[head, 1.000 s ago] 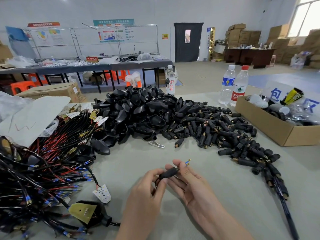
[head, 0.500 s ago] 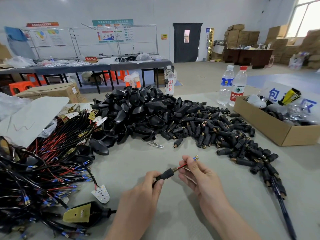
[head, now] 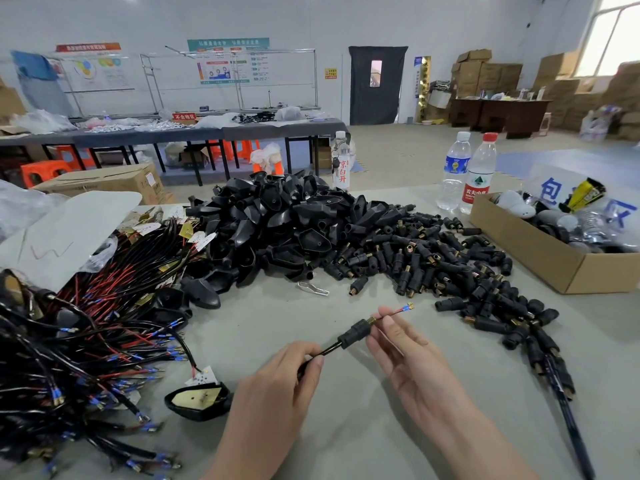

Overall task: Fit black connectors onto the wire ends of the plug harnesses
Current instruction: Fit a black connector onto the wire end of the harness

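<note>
Black connector [head: 356, 332] sits threaded on the harness cable [head: 325, 349], held just above the near table [head: 346, 441], centre. My left hand [head: 277, 382] grips the cable behind it as an anchor. My right hand [head: 415, 368]: fingers pinch the wire ends [head: 398, 310] past the brass collar, probably to draw them through. Loose connectors [head: 433, 258] are heaped far right, within reach. Waiting harnesses [head: 86, 323] lie to the left.

lighting: bright, even daylight; window [head: 613, 32] upper right blown out. shadows: soft, faint, beneath hands on tabletop [head: 346, 427]. distortion: wide-angle bending at edges. focus: foreground sharp, far background slightly soft.
</note>
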Tool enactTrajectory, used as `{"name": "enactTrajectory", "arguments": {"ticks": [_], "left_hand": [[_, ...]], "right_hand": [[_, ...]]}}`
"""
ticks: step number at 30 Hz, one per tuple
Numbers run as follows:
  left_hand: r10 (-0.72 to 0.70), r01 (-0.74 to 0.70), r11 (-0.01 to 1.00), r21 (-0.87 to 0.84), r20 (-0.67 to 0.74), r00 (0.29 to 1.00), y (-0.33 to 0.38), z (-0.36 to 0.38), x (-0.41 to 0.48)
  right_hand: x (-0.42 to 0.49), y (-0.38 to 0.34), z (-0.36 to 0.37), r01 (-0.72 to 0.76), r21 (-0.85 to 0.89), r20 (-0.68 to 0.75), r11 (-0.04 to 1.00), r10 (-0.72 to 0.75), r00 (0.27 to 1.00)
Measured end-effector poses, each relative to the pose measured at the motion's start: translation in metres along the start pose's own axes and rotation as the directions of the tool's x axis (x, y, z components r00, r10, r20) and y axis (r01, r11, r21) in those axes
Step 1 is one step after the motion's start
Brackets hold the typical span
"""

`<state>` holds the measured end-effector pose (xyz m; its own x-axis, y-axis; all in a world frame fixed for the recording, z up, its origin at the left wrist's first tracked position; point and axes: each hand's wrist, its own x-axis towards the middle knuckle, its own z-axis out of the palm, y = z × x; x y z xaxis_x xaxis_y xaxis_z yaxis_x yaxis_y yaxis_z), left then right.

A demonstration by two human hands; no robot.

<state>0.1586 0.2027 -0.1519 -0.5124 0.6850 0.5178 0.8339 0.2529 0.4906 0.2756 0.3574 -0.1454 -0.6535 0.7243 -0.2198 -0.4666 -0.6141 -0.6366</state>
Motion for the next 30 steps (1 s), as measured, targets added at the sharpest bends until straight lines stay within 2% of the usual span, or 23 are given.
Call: {"name": "enactTrajectory", "arguments": {"ticks": [5, 10, 14, 18, 24, 30], "left_hand": [[0.054, -0.056, 0.998, -0.038, -0.044, 0.998, 0.0, 0.001, 0.001], [0.064, -0.067, 0.997, -0.034, -0.089, 0.994, 0.0, 0.0, 0.003], [0.09, -0.082, 0.994, 0.068, -0.12, 0.989, -0.002, 0.0, 0.005], [0.137, -0.13, 0.989, 0.072, -0.108, 0.985, -0.004, 0.003, 0.005], [0.221, -0.2, 0.968, 0.152, -0.133, 0.966, -0.017, 0.002, 0.008], [0.123, -0.116, 0.992, 0.058, -0.136, 0.983, -0.015, 0.004, 0.007]], "right_hand": [[0.0, 0.0, -0.001, -0.054, 0.008, -0.02, 0.999, 0.054, 0.998], [-0.002, 0.003, 0.0, -0.09, -0.085, 0.04, 0.992, 0.093, 0.995], [-0.001, 0.009, 0.003, -0.072, -0.122, 0.06, 0.99, 0.079, 0.995], [-0.003, 0.016, 0.007, -0.049, -0.177, 0.083, 0.983, 0.064, 0.995], [0.0, 0.008, 0.003, 0.011, -0.155, 0.019, 0.988, -0.008, 1.0], [-0.005, 0.013, 0.008, -0.025, -0.196, 0.047, 0.98, 0.035, 0.998]]}}
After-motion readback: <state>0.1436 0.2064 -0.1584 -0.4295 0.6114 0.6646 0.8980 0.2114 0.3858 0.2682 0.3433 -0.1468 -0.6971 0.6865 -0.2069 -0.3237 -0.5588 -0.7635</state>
